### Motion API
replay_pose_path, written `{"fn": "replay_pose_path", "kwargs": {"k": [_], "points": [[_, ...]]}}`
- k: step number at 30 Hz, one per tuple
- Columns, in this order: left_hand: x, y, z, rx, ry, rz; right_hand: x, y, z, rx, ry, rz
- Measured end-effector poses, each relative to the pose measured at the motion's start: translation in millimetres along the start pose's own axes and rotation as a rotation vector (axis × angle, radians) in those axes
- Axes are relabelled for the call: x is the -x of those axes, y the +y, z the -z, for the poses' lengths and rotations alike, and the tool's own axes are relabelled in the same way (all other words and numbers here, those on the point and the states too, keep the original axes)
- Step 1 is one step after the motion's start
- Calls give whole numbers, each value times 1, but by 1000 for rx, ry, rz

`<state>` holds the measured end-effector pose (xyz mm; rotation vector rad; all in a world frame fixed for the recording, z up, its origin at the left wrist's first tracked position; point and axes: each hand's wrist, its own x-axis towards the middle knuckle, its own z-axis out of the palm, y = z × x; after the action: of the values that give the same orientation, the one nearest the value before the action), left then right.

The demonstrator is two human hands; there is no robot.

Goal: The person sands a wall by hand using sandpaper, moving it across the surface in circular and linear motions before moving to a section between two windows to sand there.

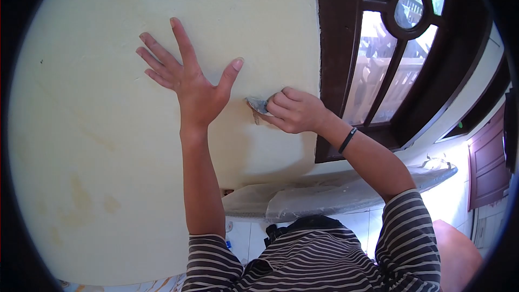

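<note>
Pale yellow wall (pixel 108 130) is filling most of the view, meeting a dark window frame (pixel 332 48) along its right edge. The person's left hand (pixel 192 84) is lying flat and released on the wall, fingers spread, holding nothing. The right hand (pixel 294 111), with a black wristband (pixel 347 140) on the wrist, is pinching a small grey scrap (pixel 258 104) in curled fingers and pressing it to the wall close to that right edge, just above a short brown mark (pixel 255 118). Whether the scrap is sandpaper or cloth is not showing clearly. A plastic-covered ledge (pixel 324 194) is sitting below. Working the spot well probably means keeping the scrap flat, using short, light strokes on the mark alone, bracing with the spread hand, and staying off the frame.
</note>
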<state>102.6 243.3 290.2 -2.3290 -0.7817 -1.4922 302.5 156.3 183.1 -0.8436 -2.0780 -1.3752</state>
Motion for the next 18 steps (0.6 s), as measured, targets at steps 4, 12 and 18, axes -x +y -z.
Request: {"fn": "replay_pose_path", "kwargs": {"k": [4, 12, 18], "points": [[0, 2, 2, -36, -11, 2, 0, 0, -1, -2, 23, -4], [-1, 3, 0, -28, 0, 14, -1, 0, 1, -1, 2, -2], [-1, 2, -2, 3, 17, 12, -1, 1, 0, 0, 16, 1]]}}
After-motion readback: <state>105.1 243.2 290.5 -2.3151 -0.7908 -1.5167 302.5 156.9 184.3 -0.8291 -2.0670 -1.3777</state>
